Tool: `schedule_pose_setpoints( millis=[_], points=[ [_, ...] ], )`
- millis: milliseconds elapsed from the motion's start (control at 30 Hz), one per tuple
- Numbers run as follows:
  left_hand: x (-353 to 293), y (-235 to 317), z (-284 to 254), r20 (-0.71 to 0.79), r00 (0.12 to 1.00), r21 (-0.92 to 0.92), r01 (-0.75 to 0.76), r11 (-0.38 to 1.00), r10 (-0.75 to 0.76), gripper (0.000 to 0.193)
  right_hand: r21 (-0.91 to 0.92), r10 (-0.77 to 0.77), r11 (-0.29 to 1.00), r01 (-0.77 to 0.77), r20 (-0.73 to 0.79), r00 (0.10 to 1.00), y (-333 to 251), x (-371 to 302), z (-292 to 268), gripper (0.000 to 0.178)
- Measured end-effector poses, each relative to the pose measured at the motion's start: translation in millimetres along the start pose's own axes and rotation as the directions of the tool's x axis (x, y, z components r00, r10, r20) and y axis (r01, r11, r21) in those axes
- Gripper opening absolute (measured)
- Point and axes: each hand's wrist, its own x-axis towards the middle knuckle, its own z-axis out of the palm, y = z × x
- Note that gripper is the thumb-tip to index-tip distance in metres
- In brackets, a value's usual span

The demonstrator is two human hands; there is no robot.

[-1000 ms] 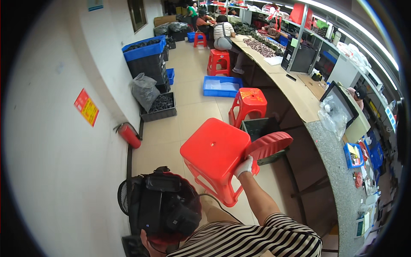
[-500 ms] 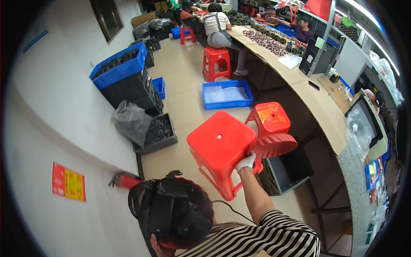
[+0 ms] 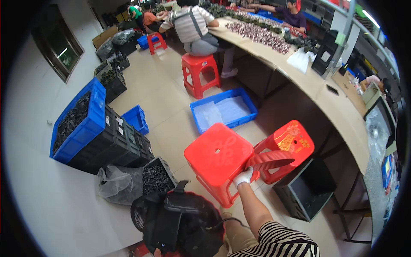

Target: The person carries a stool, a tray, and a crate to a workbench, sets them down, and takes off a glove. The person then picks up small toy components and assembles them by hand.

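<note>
My right hand [image 3: 244, 177], in a white glove, grips the side of a red plastic stool [image 3: 205, 158] with a square seat. Against the stool and the glove stands a red, round, ribbed basin-like piece [image 3: 269, 160] on its edge. At the lower left is a bulky black bag-like bundle of gear [image 3: 180, 218] with a cable and red edges around it; what it rests in is mostly covered. Only a bit of my left hand [image 3: 157, 252] shows at its bottom edge, and the fingers are largely hidden.
Ahead lies a blue tray [image 3: 224, 111] with white sheets. A patterned red stool [image 3: 293, 143] and a dark crate [image 3: 306, 188] stand by the long table [image 3: 317, 85]. Stacked crates [image 3: 111, 137] line the left wall. A seated person [image 3: 192, 25] occupies another stool.
The surroundings have come nearer and swung, with the crates and blue tray larger. The square stool, ribbed piece and black bundle have stayed close to me, my right hand still gripping the stool.
</note>
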Motion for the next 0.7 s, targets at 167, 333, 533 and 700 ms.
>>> schedule_pose_setpoints(
  millis=[167, 333, 533, 700],
  points=[
    [139, 1, -10, 0.004, 0.982, -0.246, 0.182, 0.952, -0.187, 0.065, 0.067, 0.182, 0.98, -0.186, 0.063, 0.981, 59, 79, 16, 0.042],
    [220, -4, 99, -0.227, 0.974, 0.131, 0.056, 0.99, -0.025, 0.058, 0.046, 0.236, 0.968, -0.245, 0.144, 0.961, 75, 140, 24, 0.065],
    [277, -7, 129, 0.063, 0.994, 0.055, 0.087, 0.995, -0.091, 0.058, 0.039, 0.132, 0.991, -0.131, -0.015, 0.991, 102, 197, 2, 0.07],
    [319, 8, 125, 0.306, 0.931, 0.007, 0.204, 0.979, -0.196, 0.059, 0.071, 0.073, 0.995, -0.067, -0.082, 0.994, 140, 223, 9, 0.069]
  ],
)
